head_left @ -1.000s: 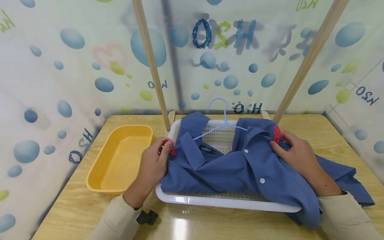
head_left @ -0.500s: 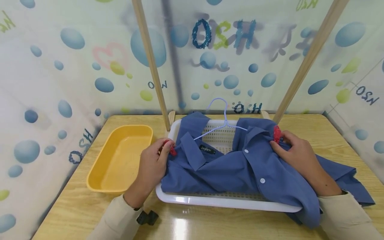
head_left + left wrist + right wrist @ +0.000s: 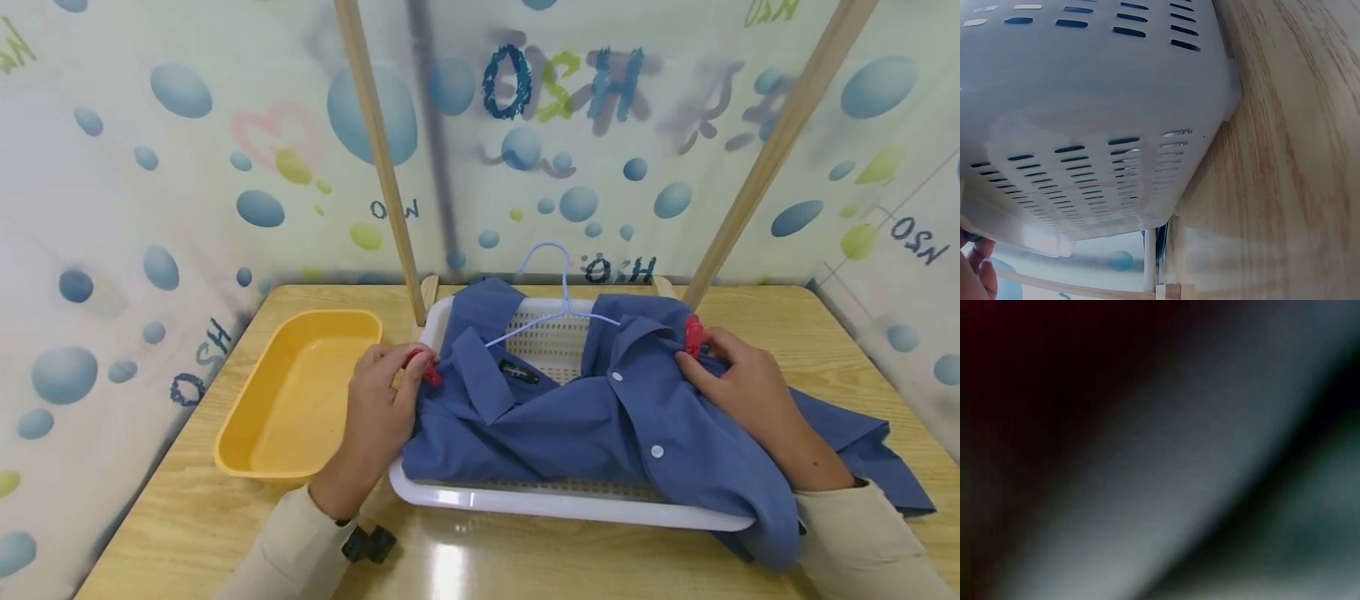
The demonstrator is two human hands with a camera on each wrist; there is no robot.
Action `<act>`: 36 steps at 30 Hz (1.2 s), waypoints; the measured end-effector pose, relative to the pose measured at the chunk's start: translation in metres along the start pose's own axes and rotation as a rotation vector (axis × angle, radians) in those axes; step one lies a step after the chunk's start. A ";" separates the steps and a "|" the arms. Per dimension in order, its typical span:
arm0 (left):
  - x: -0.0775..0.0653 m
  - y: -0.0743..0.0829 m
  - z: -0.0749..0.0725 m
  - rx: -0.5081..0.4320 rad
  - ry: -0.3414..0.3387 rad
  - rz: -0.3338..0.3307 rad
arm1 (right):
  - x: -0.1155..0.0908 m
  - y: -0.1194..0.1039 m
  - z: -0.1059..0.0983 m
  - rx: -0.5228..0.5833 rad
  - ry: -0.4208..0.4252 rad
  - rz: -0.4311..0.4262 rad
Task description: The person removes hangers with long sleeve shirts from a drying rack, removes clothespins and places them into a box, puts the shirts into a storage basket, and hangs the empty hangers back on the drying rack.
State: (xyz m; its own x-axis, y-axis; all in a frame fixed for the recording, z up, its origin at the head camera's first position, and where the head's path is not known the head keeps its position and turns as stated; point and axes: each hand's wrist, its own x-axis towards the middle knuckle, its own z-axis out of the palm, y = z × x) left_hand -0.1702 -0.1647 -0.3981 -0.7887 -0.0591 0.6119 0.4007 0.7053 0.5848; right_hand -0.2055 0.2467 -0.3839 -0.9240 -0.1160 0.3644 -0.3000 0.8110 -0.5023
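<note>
Blue cloth forms the shirt (image 3: 570, 425), which is draped in and over a white basket (image 3: 570, 508), with its collar opened and a dark label (image 3: 519, 372) exposed at the neck. 2 white buttons (image 3: 657, 452) are shown on its front, and part of the cloth is hung over the rim at the person's right. A pale violet hanger (image 3: 566, 287) is set inside the neck, its hook raised above the collar.

At 1 shoulder a red clip (image 3: 432, 372) is pinched between thumb and fingers of the left hand (image 3: 382, 408); at the other, a 2nd red clip (image 3: 693, 337) is pinched likewise by the right hand (image 3: 738, 375). Whether cloth is bitten by either clip cannot be told.

Beside the left hand, a yellow tray (image 3: 300, 408) is placed on the wood-grained table (image 3: 180, 517). Behind, 2 wooden poles (image 3: 382, 158) are stood before a spotted wall covering (image 3: 225, 50). Beige sleeves (image 3: 288, 546) are worn. By the left-wrist view, the basket's slotted side is shown; the right-wrist view is blurred.
</note>
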 end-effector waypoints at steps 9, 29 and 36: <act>-0.003 -0.004 0.000 -0.018 0.054 0.085 | -0.001 0.000 0.001 -0.004 -0.006 0.003; -0.001 -0.004 0.002 -0.020 0.169 0.152 | 0.000 -0.001 0.001 0.011 -0.003 0.006; -0.002 -0.004 0.002 -0.011 0.151 0.132 | -0.001 -0.001 0.001 0.015 -0.002 0.005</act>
State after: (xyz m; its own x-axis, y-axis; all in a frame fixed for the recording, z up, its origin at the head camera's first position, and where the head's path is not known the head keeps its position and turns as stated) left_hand -0.1710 -0.1657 -0.4029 -0.6507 -0.0725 0.7559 0.5018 0.7060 0.4997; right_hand -0.2044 0.2455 -0.3843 -0.9260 -0.1132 0.3602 -0.2988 0.8029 -0.5158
